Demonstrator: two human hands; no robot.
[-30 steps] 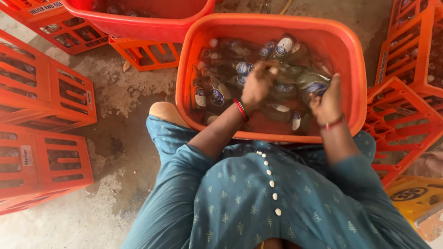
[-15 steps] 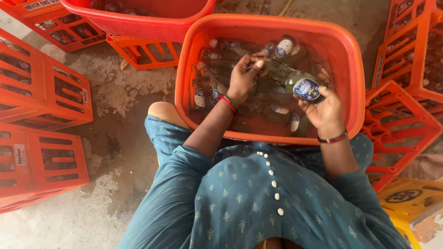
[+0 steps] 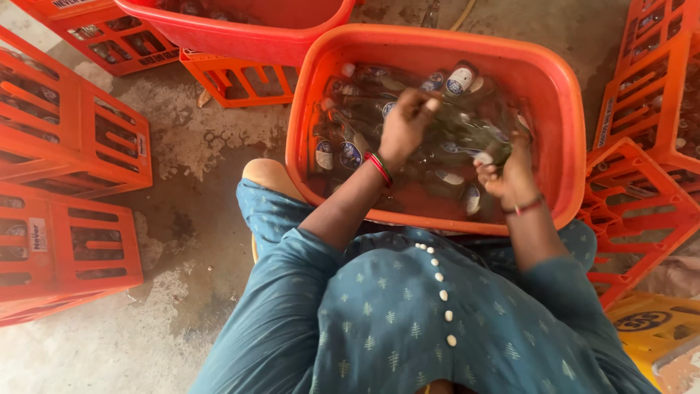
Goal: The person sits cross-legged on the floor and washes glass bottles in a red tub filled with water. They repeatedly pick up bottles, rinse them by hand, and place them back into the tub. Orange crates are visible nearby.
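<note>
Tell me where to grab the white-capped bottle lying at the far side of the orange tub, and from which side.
Grip the white-capped bottle at its neck, just below the cap, coming straight down from above. It lies on top of the other bottles near the far wall of the orange tub, so its cap end looks exposed. The left hand is nearest to it; the right hand is busy with another bottle.

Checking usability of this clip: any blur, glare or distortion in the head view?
Head view: even daylight, soft shadows; left hand and right hand slightly motion-blurred on a glass bottle; wet bottles glint in the orange tub; wide-angle bending at the crates.
</note>
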